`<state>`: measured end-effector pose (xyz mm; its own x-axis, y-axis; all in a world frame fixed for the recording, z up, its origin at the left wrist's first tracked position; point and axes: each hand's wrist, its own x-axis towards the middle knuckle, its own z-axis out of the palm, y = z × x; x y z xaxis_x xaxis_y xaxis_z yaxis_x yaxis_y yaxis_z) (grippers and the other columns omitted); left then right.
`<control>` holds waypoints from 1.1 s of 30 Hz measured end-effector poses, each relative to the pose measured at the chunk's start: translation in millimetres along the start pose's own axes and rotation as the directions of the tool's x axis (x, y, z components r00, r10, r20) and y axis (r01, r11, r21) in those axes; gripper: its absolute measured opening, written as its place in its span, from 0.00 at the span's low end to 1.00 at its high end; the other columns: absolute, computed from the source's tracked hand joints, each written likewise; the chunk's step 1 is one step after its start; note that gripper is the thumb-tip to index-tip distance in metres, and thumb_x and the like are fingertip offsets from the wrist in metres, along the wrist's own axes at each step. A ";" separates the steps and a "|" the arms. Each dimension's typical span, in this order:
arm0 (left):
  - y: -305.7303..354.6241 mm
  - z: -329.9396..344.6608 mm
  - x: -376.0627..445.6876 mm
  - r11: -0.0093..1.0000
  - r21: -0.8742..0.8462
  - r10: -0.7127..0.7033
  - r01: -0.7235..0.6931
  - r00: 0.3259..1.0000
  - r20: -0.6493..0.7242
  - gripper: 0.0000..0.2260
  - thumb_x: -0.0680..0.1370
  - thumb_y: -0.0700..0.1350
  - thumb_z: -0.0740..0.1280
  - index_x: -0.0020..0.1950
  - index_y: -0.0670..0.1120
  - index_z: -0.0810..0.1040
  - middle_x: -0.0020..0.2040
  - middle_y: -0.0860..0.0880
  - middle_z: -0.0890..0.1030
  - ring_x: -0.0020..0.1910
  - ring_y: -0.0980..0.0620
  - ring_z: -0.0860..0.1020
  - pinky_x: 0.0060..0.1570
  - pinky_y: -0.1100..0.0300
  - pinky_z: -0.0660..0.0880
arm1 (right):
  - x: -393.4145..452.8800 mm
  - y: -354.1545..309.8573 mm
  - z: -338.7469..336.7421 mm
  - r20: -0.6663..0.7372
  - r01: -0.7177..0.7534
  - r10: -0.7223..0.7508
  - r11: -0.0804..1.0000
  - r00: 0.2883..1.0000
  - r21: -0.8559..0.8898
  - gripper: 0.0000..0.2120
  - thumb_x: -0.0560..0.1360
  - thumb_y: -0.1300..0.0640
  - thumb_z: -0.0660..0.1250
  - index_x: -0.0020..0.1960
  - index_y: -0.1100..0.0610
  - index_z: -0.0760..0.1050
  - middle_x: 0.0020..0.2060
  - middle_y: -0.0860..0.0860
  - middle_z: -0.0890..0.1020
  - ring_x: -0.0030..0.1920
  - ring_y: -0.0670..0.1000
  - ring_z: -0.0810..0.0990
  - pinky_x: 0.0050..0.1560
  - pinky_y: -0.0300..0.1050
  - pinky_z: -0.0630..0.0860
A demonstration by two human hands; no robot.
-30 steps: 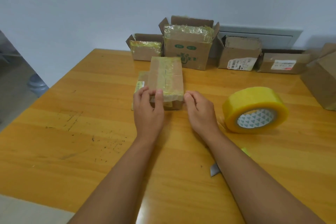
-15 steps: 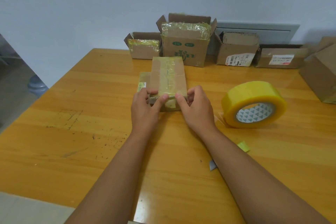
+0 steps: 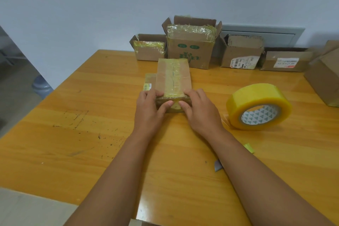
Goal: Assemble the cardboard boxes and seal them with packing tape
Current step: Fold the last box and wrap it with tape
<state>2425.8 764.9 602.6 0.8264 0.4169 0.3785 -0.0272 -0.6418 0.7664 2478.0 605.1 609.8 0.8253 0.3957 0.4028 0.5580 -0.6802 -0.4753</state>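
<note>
Thumbs of both hands press tape onto small box (image 3: 173,77) end.

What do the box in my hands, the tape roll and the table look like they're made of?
Box: brown cardboard, matte, with a glossy yellowish film strip along its top seam. Tape roll: translucent yellow plastic film, shiny, wound on what seems a printed card core. Table: orange wood-grain top with a glossy sheen and dark scuffs; solid wood or laminate, I cannot tell.
</note>
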 end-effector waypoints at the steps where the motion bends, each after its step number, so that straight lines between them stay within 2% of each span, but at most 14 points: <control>1: -0.3 -0.8 -0.2 1.000 0.001 0.006 -0.006 1.000 0.001 0.13 0.75 0.48 0.74 0.56 0.48 0.77 0.53 0.50 0.72 0.52 0.52 0.74 0.47 0.74 0.66 | -0.7 0.4 -0.3 0.008 0.002 -0.002 1.000 1.000 -0.004 0.18 0.81 0.49 0.63 0.68 0.55 0.72 0.56 0.54 0.75 0.52 0.57 0.76 0.43 0.51 0.74; 5: 3.4 0.4 0.7 0.999 0.030 0.019 -0.018 0.999 -0.029 0.10 0.75 0.46 0.74 0.54 0.47 0.78 0.51 0.51 0.71 0.52 0.50 0.74 0.51 0.64 0.70 | 0.0 -2.8 0.7 -0.015 -0.018 0.018 1.000 1.000 -0.012 0.15 0.81 0.51 0.64 0.65 0.55 0.73 0.54 0.54 0.75 0.49 0.58 0.77 0.40 0.52 0.75; 8: 0.7 -3.3 0.5 1.000 -0.016 0.017 -0.017 1.000 0.014 0.11 0.75 0.47 0.74 0.56 0.49 0.77 0.53 0.51 0.72 0.51 0.56 0.73 0.48 0.75 0.67 | 0.3 -0.4 -1.0 -0.002 -0.017 0.017 1.000 1.000 0.010 0.15 0.80 0.50 0.64 0.66 0.54 0.73 0.54 0.53 0.75 0.49 0.57 0.77 0.40 0.49 0.73; 10: 0.3 -5.4 0.5 0.999 -0.029 0.015 -0.014 1.000 0.017 0.10 0.75 0.45 0.74 0.55 0.49 0.78 0.54 0.51 0.73 0.49 0.59 0.73 0.47 0.78 0.65 | 0.7 2.4 -1.8 0.009 -0.014 0.014 1.000 1.000 0.020 0.16 0.80 0.50 0.64 0.66 0.52 0.73 0.54 0.52 0.75 0.49 0.56 0.77 0.40 0.46 0.70; 14: 4.2 -2.4 2.0 1.000 0.004 0.019 -0.019 1.000 -0.006 0.09 0.75 0.44 0.73 0.54 0.49 0.77 0.51 0.51 0.73 0.49 0.54 0.72 0.46 0.78 0.64 | 2.6 1.3 0.5 -0.003 -0.032 0.032 0.999 0.999 0.024 0.15 0.80 0.50 0.65 0.65 0.52 0.74 0.52 0.52 0.75 0.47 0.56 0.77 0.39 0.46 0.68; 16: 3.7 -4.7 1.7 0.999 -0.054 -0.006 0.007 1.000 0.013 0.12 0.75 0.45 0.74 0.55 0.52 0.76 0.52 0.55 0.74 0.50 0.58 0.73 0.48 0.77 0.67 | 2.3 3.7 0.5 -0.008 -0.026 0.027 0.998 1.000 0.052 0.15 0.80 0.50 0.65 0.66 0.51 0.74 0.52 0.51 0.75 0.47 0.54 0.77 0.39 0.45 0.67; 19: 2.2 -11.9 -3.4 0.962 -0.243 -0.119 0.127 0.992 0.048 0.17 0.76 0.46 0.73 0.61 0.53 0.71 0.54 0.63 0.74 0.52 0.71 0.74 0.48 0.78 0.69 | -0.2 9.3 -1.5 0.022 -0.019 0.017 0.993 1.000 0.120 0.18 0.81 0.49 0.63 0.70 0.50 0.72 0.56 0.49 0.75 0.51 0.51 0.76 0.44 0.43 0.67; 20: 1.9 -12.8 -4.8 0.948 -0.277 -0.150 0.156 0.988 0.043 0.16 0.77 0.45 0.72 0.60 0.52 0.70 0.54 0.64 0.74 0.51 0.73 0.73 0.47 0.79 0.69 | -1.3 10.2 -1.9 0.032 -0.018 0.014 0.990 0.999 0.138 0.19 0.81 0.48 0.62 0.71 0.49 0.70 0.58 0.48 0.75 0.52 0.51 0.76 0.45 0.43 0.68; 24: -0.1 -9.7 -6.3 0.957 -0.225 -0.194 0.185 0.981 -0.018 0.08 0.78 0.47 0.71 0.54 0.50 0.74 0.48 0.61 0.78 0.48 0.70 0.75 0.43 0.78 0.69 | -2.1 10.8 -1.8 0.030 -0.058 0.054 0.983 0.998 0.175 0.21 0.82 0.49 0.60 0.74 0.49 0.66 0.64 0.48 0.76 0.59 0.50 0.76 0.51 0.42 0.69; 26: 0.3 -9.3 -5.9 0.958 -0.229 -0.182 0.174 0.983 -0.014 0.06 0.79 0.45 0.70 0.52 0.51 0.75 0.47 0.62 0.78 0.47 0.72 0.75 0.43 0.78 0.68 | -1.6 9.6 -2.3 0.011 -0.073 0.072 0.979 0.997 0.192 0.21 0.82 0.50 0.61 0.74 0.51 0.66 0.60 0.49 0.78 0.56 0.51 0.77 0.48 0.42 0.68; 29: -0.1 -8.7 -5.2 0.960 -0.233 -0.159 0.153 0.987 -0.008 0.06 0.79 0.42 0.69 0.51 0.51 0.75 0.47 0.63 0.78 0.45 0.76 0.74 0.42 0.78 0.68 | -0.5 9.0 -4.6 -0.007 -0.133 0.138 0.966 0.990 0.223 0.18 0.81 0.50 0.64 0.67 0.55 0.67 0.47 0.46 0.77 0.48 0.52 0.79 0.42 0.46 0.71; 33: -1.0 -7.7 -3.1 0.965 -0.214 -0.159 0.152 0.987 -0.016 0.05 0.79 0.41 0.69 0.52 0.48 0.75 0.46 0.62 0.78 0.43 0.77 0.74 0.41 0.79 0.68 | -0.7 11.1 -5.4 -0.001 -0.171 0.177 0.953 0.984 0.251 0.10 0.80 0.50 0.66 0.56 0.54 0.69 0.45 0.46 0.77 0.47 0.52 0.80 0.46 0.52 0.77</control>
<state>2419.0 769.2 604.6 0.8109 0.5239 0.2606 -0.0215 -0.4184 0.9080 2483.1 593.9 608.4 0.9109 0.2685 0.3133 0.4123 -0.5608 -0.7180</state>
